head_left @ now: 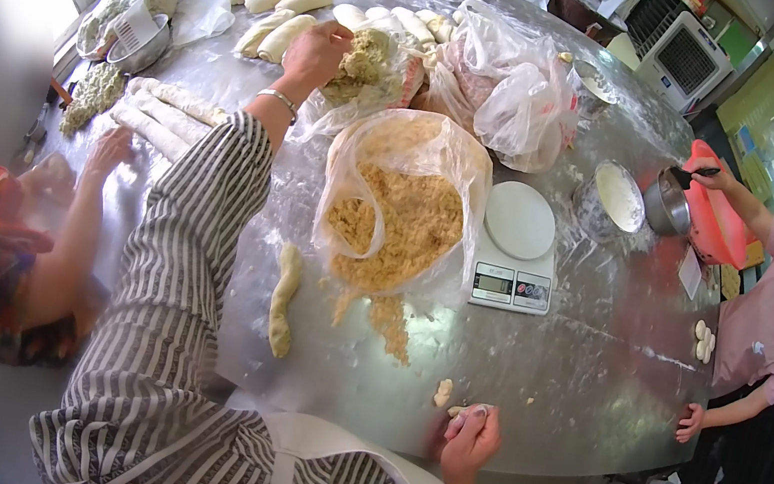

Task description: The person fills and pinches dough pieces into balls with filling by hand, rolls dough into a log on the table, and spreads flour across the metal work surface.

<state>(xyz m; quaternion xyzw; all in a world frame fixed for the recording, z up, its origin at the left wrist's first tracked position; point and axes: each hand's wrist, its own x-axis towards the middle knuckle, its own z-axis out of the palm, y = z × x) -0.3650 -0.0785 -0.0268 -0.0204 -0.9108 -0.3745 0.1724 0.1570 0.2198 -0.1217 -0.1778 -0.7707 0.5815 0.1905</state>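
My left hand (316,50), on a striped-sleeved arm with a bracelet, reaches far across the metal table (590,366) and rests on a crumbly yellowish lump (365,61) lying in an opened plastic bag. My right hand (472,440) is at the near table edge, fingers curled around a small piece of dough (459,412). Another small dough bit (442,391) lies just left of it. A long dough roll (284,299) lies between my arms, beside an open bag of golden crumbs (401,214).
A digital scale (517,253) stands right of the crumb bag. Several dough logs (281,17) lie at the far side. A person at the left has a hand (108,149) by dough logs (165,111). A person at the right holds a metal bowl (666,203) and red tray (715,218).
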